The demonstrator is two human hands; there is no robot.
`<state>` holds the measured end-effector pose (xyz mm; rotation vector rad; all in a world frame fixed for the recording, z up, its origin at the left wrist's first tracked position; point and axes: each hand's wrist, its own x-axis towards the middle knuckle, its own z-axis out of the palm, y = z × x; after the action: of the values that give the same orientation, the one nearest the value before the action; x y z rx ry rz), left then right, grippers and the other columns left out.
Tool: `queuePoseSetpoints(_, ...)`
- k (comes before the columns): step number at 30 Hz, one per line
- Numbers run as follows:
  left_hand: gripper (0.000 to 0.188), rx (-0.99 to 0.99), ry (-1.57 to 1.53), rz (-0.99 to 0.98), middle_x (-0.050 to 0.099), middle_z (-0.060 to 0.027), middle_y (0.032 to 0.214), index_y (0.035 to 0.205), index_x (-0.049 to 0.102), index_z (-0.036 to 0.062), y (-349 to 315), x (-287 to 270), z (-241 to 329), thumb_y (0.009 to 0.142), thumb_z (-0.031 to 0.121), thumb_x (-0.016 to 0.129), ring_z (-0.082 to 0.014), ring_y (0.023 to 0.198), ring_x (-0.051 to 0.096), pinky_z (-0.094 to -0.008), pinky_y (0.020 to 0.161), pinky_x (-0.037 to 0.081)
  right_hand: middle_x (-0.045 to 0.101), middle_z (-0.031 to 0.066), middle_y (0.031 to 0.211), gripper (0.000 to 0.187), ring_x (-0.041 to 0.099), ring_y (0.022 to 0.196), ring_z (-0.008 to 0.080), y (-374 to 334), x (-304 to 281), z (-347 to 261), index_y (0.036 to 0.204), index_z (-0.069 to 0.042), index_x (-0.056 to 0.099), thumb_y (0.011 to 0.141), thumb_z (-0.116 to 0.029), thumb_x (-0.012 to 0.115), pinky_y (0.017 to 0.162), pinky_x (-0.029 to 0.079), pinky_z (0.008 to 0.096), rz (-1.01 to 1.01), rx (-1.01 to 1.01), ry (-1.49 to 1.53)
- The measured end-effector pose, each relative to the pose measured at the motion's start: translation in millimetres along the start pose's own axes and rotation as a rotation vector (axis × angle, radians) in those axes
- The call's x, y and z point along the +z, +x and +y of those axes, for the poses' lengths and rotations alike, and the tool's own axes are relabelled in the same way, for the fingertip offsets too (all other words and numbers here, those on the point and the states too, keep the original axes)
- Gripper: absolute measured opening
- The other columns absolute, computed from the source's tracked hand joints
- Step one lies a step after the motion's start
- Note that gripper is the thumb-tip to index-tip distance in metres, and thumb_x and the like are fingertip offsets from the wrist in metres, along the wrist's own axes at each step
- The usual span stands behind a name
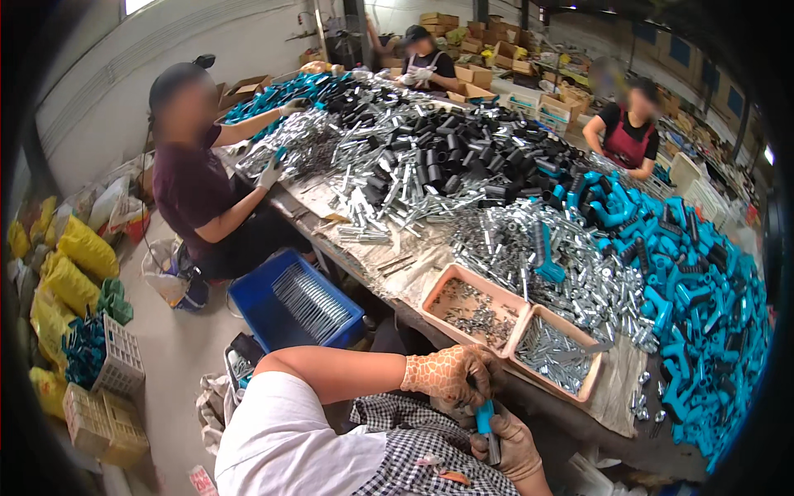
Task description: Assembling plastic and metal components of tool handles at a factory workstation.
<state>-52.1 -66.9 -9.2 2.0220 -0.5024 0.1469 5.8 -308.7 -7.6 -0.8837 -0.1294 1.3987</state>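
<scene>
My right hand [517, 450], in a worn glove, is closed around a short teal-and-metal part [485, 420] held upright in front of my lap. Its teal section is on top, and a grey metal end shows below between my fingers. Just above it, my left hand [451, 374], in an orange-and-white patterned glove, has its fingers curled together; what they grip is hidden. Beyond my hands on the table edge stand a pink tray of small metal bits [430, 302] and a pink tray of metal pins [523, 364].
The table [389, 285] carries heaps of silver metal pieces [529, 256], black tubes [438, 157] and teal handles [703, 331]. A blue bin [248, 310] of metal rods stands at left. Co-workers sit at the left [194, 174], far side [426, 66] and right [633, 132]. Crates [120, 355] and yellow sacks [70, 281] line the left.
</scene>
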Motion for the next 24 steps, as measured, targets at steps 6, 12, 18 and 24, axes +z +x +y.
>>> queuePoseSetpoints(6,0.054,-0.468,-0.087,-0.103,0.067,-0.0162,0.099,0.105,0.062,-0.0003,-19.7,-23.8,18.2,0.062,0.016,0.09,-0.0308,0.097,0.065,-0.0409,0.084,0.052,0.064,0.0081,0.096,0.074,0.06,0.07,0.0111,22.5,12.2,-4.5,0.138,0.006,0.045,0.087,-0.037,0.076,0.061,0.05,0.0222,-0.034,0.058,-0.31)
queuePoseSetpoints(12,0.047,-0.459,-0.045,-0.094,0.069,-0.0162,0.093,0.097,0.065,-0.0021,-29.9,-36.2,6.5,0.063,0.019,0.089,-0.0297,0.09,0.068,-0.0382,0.077,0.053,0.057,0.0099,0.104,0.079,0.06,0.072,0.0149,49.8,0.9,-14.9,0.151,0.007,0.027,0.092,-0.022,0.071,0.064,0.052,0.0263,-0.117,0.187,-0.34)
queuePoseSetpoints(18,0.05,-0.496,-0.05,-0.15,0.069,-0.0175,0.093,0.099,0.065,-0.0039,-30.0,-36.3,-2.7,0.064,0.022,0.089,-0.0309,0.091,0.068,-0.0389,0.079,0.053,0.059,0.0125,0.109,0.083,0.059,0.074,0.0156,59.3,-2.6,-16.1,0.151,0.007,0.027,0.091,-0.027,0.073,0.065,0.051,0.0265,-0.164,0.214,-0.354)
queuePoseSetpoints(24,0.057,-0.531,-0.02,-0.186,0.068,-0.0222,0.097,0.106,0.063,-0.0063,-18.1,-21.4,-12.0,0.064,0.024,0.088,-0.0352,0.095,0.067,-0.0413,0.082,0.053,0.06,0.008,0.098,0.083,0.059,0.07,0.0148,52.9,-11.2,-8.2,0.143,0.007,0.039,0.082,-0.031,0.081,0.063,0.05,0.0264,-0.056,0.129,-0.402)
